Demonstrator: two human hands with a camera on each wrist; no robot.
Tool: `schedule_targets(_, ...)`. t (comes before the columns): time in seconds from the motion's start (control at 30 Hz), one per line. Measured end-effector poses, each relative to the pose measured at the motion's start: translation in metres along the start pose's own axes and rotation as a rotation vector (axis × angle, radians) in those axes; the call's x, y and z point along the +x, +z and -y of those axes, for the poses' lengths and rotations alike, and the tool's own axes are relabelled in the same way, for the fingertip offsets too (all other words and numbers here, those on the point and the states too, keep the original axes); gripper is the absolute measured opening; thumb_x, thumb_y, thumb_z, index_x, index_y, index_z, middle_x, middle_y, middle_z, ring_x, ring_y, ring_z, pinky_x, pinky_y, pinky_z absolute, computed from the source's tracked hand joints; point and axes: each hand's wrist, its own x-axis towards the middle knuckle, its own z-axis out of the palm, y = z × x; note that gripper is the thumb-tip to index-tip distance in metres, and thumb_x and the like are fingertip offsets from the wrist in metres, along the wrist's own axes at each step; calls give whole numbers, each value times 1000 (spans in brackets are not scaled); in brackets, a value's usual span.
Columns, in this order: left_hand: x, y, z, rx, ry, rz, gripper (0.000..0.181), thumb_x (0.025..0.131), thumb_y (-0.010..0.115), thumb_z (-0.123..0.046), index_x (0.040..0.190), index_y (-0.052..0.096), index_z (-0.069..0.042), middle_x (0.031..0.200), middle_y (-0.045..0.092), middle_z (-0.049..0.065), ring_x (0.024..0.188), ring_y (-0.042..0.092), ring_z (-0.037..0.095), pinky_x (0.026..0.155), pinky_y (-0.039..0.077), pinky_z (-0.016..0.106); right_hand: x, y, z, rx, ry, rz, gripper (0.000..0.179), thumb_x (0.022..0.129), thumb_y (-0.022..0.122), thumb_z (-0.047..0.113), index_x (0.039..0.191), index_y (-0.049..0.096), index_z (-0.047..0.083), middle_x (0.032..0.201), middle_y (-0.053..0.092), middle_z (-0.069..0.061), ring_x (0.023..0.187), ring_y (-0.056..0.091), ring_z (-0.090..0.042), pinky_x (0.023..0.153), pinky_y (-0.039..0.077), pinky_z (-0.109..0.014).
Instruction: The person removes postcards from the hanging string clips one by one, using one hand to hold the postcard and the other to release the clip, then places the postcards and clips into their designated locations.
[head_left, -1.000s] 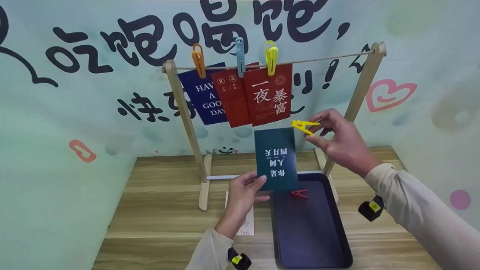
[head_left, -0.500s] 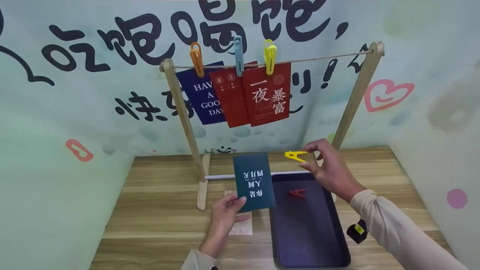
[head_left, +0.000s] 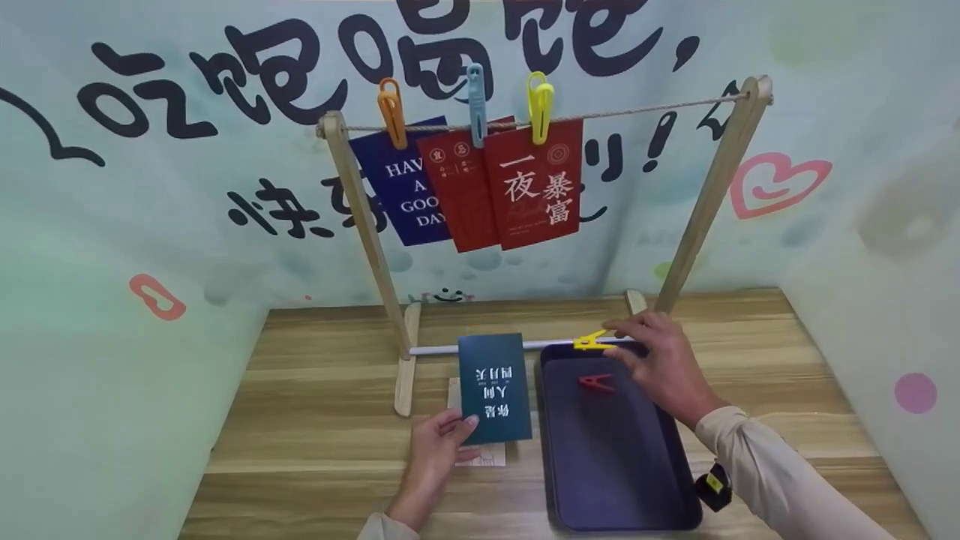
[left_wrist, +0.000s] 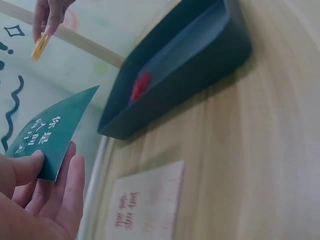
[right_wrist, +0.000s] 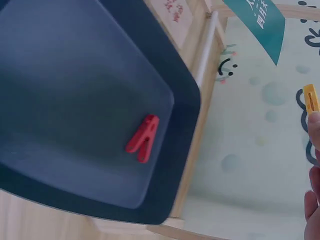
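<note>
My left hand (head_left: 436,459) pinches a dark green card (head_left: 495,386) by its lower left edge, thumb on the printed face; its white writing stands upside down in the head view. My right hand (head_left: 664,364) pinches a yellow clothespin (head_left: 592,341) by its handles, above the far end of a dark tray (head_left: 626,480). Inside that tray lies a red clothespin (head_left: 596,383). A pale printed card (left_wrist: 145,205) lies on the table, partly covered by the green card in the head view.
A wooden rack holds up a string (head_left: 660,109). Orange (head_left: 391,114), blue (head_left: 477,105) and yellow-green (head_left: 539,109) clothespins hold a blue card (head_left: 409,187) and overlapping red cards (head_left: 536,187) on it. A white rod (head_left: 442,350) joins the rack's feet.
Both hands have come down from near the hanging cards, toward the table. The green card moved down and left with the left hand; the yellow clothespin came down with the right.
</note>
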Motion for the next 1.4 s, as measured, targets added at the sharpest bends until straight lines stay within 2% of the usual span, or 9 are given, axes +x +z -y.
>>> schedule_targets(0.13, 0, -5, 14, 20, -10, -20, 46, 94, 68, -5, 130, 53, 19, 125, 62, 35, 104, 70, 28, 73, 64, 39, -13, 8, -7, 6, 17, 17, 32, 74, 85, 1, 104, 77, 8, 89, 68, -7, 84, 60, -23, 80, 45, -42)
schedule_targets(0.3, 1, -14, 31, 54, -10, -34, 44, 91, 70, -4, 126, 55, 20, 121, 64, 36, 97, 71, 24, 68, 64, 34, -26, 17, -15, 4, 88, 41, 32, 73, 85, -2, 103, 76, 6, 93, 70, -8, 90, 62, -27, 82, 46, -46)
schedule_targets(0.5, 2, -24, 49, 128, -44, -63, 43, 90, 72, -7, 122, 59, 19, 115, 68, 32, 89, 69, 18, 61, 59, 26, -34, 28, -21, -1, 124, 39, 34, 71, 86, -2, 102, 76, 3, 94, 72, -8, 90, 61, -28, 81, 47, -45)
schedule_targets(0.57, 3, -25, 52, 156, -39, -69, 39, 89, 72, -7, 119, 61, 17, 111, 70, 30, 89, 69, 18, 64, 58, 28, -39, 32, -24, -15, 126, 52, 32, 71, 87, 0, 101, 76, 3, 93, 72, -9, 90, 61, -28, 80, 48, -44)
schedule_targets(0.77, 6, -26, 56, 252, -3, -112, 32, 88, 72, -6, 113, 68, 13, 111, 72, 28, 105, 71, 35, 89, 60, 43, -51, 44, -34, -44, 165, 127, 30, 72, 87, 3, 99, 77, 3, 91, 74, -9, 91, 61, -29, 83, 49, -46)
schedule_targets(0.87, 7, -26, 58, 282, 10, -135, 31, 86, 73, -7, 111, 69, 12, 107, 73, 27, 102, 72, 35, 87, 60, 44, -55, 47, -38, -63, 184, 155, 29, 72, 87, 4, 99, 77, 3, 90, 74, -9, 91, 61, -31, 83, 49, -47)
schedule_targets(1.1, 9, -22, 63, 421, 58, -243, 26, 83, 78, -11, 103, 74, 4, 89, 78, 15, 80, 73, 20, 70, 56, 33, -66, 52, -48, -110, 237, 195, 30, 72, 86, 6, 100, 78, 3, 89, 75, -11, 89, 62, -33, 82, 48, -48)
schedule_targets(1.3, 8, -22, 62, 488, 58, -272, 24, 85, 75, -12, 106, 75, 0, 93, 77, 11, 83, 71, 19, 74, 55, 37, -70, 55, -52, -117, 332, 217, 28, 75, 85, 6, 101, 78, 1, 87, 75, -11, 90, 62, -35, 83, 49, -50)
schedule_targets(1.4, 7, -22, 61, 511, 66, -288, 23, 86, 74, -11, 107, 74, -1, 95, 77, 11, 85, 71, 21, 76, 56, 39, -69, 56, -52, -119, 353, 224, 28, 76, 84, 6, 103, 78, 2, 87, 76, -11, 91, 62, -35, 83, 49, -51)
